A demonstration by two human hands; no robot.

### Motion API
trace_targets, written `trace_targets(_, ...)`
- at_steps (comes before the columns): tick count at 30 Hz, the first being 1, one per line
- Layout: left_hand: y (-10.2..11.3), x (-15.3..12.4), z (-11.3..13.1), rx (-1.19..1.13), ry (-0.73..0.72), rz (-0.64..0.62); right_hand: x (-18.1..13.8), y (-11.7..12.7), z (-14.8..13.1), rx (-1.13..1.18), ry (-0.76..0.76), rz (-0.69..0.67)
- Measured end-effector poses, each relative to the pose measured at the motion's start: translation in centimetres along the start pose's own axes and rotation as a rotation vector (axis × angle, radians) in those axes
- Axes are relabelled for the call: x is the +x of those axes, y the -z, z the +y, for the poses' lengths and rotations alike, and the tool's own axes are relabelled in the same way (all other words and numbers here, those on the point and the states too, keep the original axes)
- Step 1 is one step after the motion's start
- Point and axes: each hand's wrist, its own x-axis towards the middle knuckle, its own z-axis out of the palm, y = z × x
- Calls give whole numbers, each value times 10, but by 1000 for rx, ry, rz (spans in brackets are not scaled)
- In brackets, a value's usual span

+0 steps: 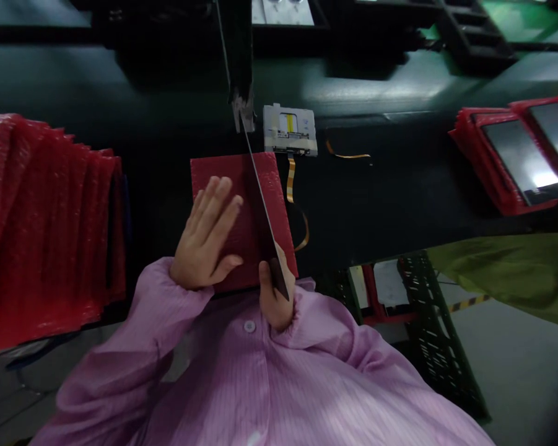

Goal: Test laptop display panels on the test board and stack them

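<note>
My right hand (277, 297) grips the near end of a thin flat screen panel (265, 210), thumb on one side and fingers on the other. The panel is raised and seen almost edge-on, so its faces hardly show. Below it, a red bubble-wrap bag (236, 248) lies flat on the black mat. My left hand (209, 238) is open over the bag's left part, its fingers stretched; whether it touches the bag I cannot tell. Just beyond the bag's far right corner sits a small grey test board (290, 130), with an orange flex cable (290, 179) running toward me.
Several red bubble bags (51, 229) stand in a row at left. At right, dark screens (520, 155) rest on stacked red bags. A dark upright post (239, 56) rises behind the panel. A loose orange strip (346, 155) lies on the mat. A green crate (439, 347) is lower right.
</note>
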Motion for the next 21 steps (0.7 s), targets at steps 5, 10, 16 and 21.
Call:
trace_targets(5, -17, 27, -13, -25, -242, 67, -8, 20, 11, -103, 204, 8)
trace_targets(10, -29, 23, -27, 3, -265, 347, -10, 80, 37, -153, 278, 305)
trace_targets(16, -35, 15, -29, -1, -212, 357, 130, 128, 61, -341, 234, 194)
trace_targets(21, -37, 6, -30, -82, -164, 300, 269, 76, 80, -606, 334, -270)
